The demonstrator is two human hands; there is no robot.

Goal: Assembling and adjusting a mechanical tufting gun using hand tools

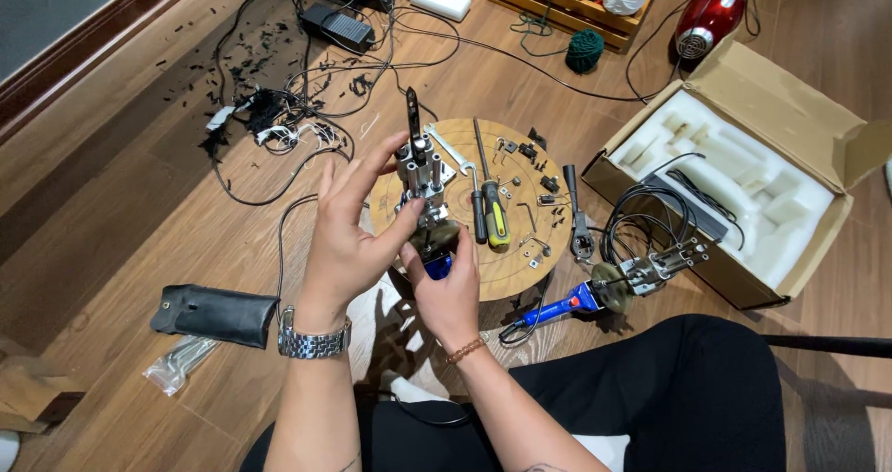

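Note:
Both hands hold up a small metal assembly [421, 177] with silver cylinders and a dark blade-like tip pointing upward. My left hand [348, 235], with a metal wristwatch, grips its side, thumb pressing near the middle. My right hand [451, 291], with a bead bracelet, supports the bottom, where a round brass-coloured part and a blue piece [437, 266] show. The assembly hovers above the left edge of a round wooden board [520, 277].
On the board lie a yellow-handled screwdriver [494, 219], a wrench [451, 152], hex keys and small parts. A blue-handled tool [595, 291] with cable lies right. An open cardboard box [743, 170] with white foam, a black pouch [214, 314], cables, yarn and a red vacuum [708, 15] surround.

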